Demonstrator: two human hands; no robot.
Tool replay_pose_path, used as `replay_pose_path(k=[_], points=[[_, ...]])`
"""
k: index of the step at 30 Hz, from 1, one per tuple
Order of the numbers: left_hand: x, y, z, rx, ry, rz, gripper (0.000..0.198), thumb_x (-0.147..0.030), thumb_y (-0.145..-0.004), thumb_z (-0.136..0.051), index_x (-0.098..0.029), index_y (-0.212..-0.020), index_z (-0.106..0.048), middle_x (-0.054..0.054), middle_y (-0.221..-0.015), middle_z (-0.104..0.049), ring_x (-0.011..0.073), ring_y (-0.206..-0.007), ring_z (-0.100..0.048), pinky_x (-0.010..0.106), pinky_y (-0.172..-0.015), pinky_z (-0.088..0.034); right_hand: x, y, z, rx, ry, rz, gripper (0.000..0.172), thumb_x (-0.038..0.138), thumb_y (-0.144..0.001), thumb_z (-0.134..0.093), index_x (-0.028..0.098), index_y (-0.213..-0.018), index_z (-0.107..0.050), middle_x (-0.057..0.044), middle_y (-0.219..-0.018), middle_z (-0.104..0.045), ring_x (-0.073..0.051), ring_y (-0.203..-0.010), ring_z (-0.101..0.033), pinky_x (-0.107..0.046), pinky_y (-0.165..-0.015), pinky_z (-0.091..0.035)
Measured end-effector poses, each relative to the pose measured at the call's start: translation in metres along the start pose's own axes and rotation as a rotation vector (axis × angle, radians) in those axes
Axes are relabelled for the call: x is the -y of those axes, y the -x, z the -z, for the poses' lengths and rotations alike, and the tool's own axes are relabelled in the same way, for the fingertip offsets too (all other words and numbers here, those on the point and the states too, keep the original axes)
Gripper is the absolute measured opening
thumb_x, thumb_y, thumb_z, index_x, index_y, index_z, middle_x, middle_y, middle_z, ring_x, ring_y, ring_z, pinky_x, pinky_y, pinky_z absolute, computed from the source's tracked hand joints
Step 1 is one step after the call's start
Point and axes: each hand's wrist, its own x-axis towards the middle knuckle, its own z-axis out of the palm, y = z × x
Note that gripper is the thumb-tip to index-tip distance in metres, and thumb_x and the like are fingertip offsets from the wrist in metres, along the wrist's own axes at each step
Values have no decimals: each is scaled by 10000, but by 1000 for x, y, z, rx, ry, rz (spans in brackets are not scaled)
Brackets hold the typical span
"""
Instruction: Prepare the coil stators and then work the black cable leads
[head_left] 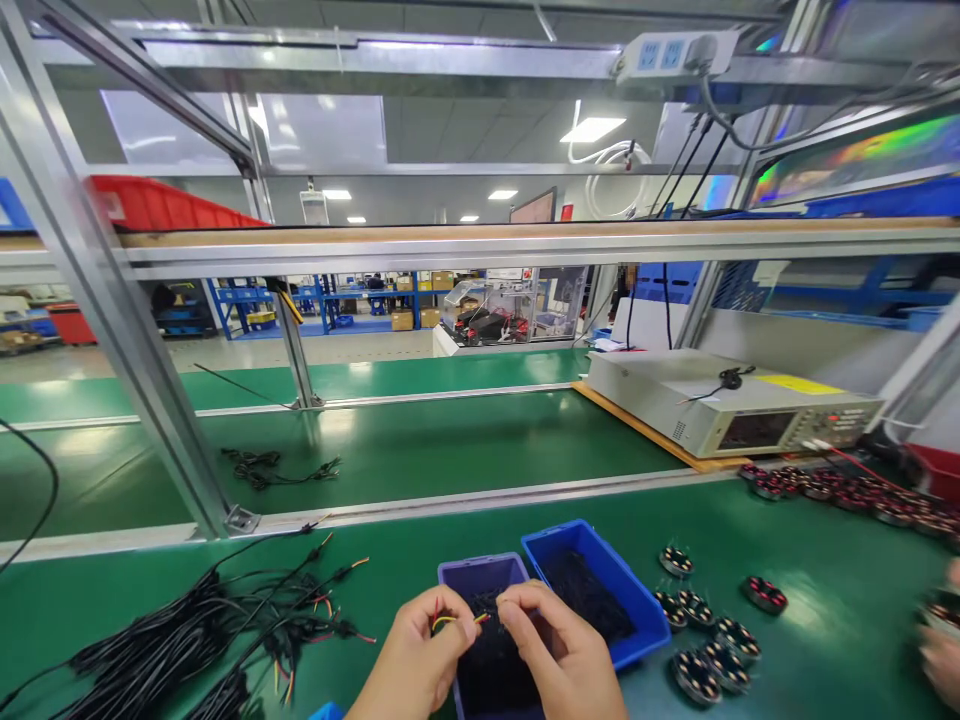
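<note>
My left hand and my right hand are close together at the bottom centre, both pinched on a thin cable with yellow and red wire ends. They hover over a dark purple bin that holds black cable pieces. A brighter blue bin with more black pieces stands right beside it.
A pile of black cables with coloured tips lies at the left. Several round motor stators lie to the right, more before a white test instrument. Another person's hand shows at the right edge. Aluminium frame posts rise behind.
</note>
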Motion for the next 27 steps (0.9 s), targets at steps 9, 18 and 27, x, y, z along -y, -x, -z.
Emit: replay_pose_path(k=[9, 18, 27], points=[[0, 1, 4, -37, -120, -34, 342, -462, -768, -755, -177, -683, -586, -121, -507, -286, 52, -443, -136, 242, -466, -78, 14, 1, 3, -44, 82, 76, 312, 433, -976, -600, 247, -738, -675, -3, -724, -668, -189, -689, -620, -248, -686, -486], [6, 1, 10, -26, -264, -102, 217, -341, -840, -666, -174, -715, -606, -105, -560, -310, 65, -471, -177, 233, -489, -151, 12, 1, 8, 20, 184, 118, 308, 418, -995, -570, 252, -751, -660, 4, -730, -682, -185, -682, -636, -249, -657, -482], [5, 1, 4, -10, -186, -82, 498, -632, -715, -776, -146, -713, -665, -36, -676, -506, 43, -441, -299, 211, -424, -194, 3, 2, 5, 164, 173, -15, 331, 462, -959, -591, 240, -743, -707, -14, -727, -721, -192, -682, -664, -246, -639, -511]])
